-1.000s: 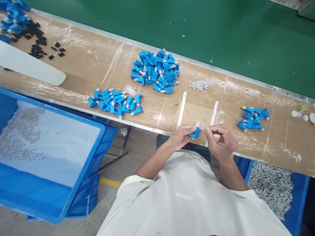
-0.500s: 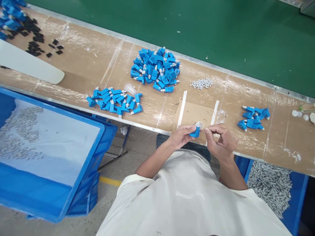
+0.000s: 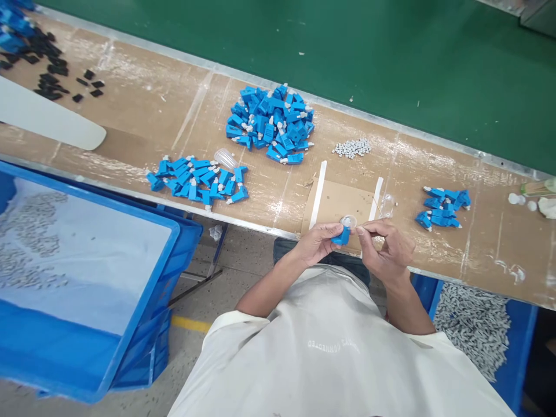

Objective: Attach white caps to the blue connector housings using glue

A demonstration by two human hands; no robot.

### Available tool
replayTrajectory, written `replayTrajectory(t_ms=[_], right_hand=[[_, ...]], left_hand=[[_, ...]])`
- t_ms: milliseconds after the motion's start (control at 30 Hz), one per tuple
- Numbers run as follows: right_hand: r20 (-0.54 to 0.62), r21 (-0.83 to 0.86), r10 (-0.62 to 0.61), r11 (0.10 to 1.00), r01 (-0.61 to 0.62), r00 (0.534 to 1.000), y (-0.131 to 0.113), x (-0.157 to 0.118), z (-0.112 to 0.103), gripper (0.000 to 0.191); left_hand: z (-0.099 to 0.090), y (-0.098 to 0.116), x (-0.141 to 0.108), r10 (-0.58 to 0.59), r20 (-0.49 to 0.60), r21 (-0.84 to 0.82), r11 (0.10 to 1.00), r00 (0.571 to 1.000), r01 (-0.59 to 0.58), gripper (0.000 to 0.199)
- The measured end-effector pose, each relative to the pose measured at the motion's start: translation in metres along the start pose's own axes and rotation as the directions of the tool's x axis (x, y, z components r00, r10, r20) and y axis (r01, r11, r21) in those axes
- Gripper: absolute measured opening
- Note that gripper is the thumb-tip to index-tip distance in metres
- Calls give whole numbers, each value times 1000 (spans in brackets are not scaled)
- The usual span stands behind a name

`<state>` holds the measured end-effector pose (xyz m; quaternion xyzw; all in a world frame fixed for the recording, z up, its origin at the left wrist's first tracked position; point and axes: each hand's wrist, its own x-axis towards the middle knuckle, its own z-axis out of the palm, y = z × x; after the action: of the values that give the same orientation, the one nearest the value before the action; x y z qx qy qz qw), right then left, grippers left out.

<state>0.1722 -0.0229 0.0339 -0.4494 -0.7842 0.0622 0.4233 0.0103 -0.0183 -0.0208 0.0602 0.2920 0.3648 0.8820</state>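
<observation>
My left hand (image 3: 316, 243) is closed on a blue plastic part (image 3: 341, 236), pinched between thumb and fingers at the table's near edge. Right behind that part sits a small clear round cup (image 3: 349, 221); whether it rests on the table or in my fingers I cannot tell. My right hand (image 3: 390, 248) pinches a thin stick, its tip pointing left toward the blue part and the cup. Beneath and beyond the hands lies a cardboard sheet (image 3: 345, 197) with white tape strips at both sides.
Piles of blue parts with white tips (image 3: 271, 124) lie on the table, with a smaller blue group (image 3: 445, 207) at right. Small grey pieces (image 3: 351, 148) sit behind the cardboard. Clear cups (image 3: 225, 158) lie left. Blue bins (image 3: 147, 278) stand below; sticks (image 3: 538, 186) lie far right.
The whole view has shifted slightly. My hands keep nearly the same pose, with the blue part and the stick still held close together.
</observation>
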Motion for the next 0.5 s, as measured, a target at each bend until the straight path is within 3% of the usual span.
replayTrajectory(t_ms=[200, 367, 500], right_hand=[[-34, 55, 5, 998, -3, 999, -1, 0, 3, 14], [-122, 277, 261, 935, -220, 958, -2, -1, -3, 8], [-130, 280, 409, 889, -362, 903, 9, -3, -6, 14]], left_hand=[[0, 1, -1, -8, -17, -34, 999, 1000, 7, 23], [-3, 4, -1, -23, -62, -61, 998, 998, 19, 11], [-5, 7, -3, -55, -74, -113, 993, 996, 47, 10]])
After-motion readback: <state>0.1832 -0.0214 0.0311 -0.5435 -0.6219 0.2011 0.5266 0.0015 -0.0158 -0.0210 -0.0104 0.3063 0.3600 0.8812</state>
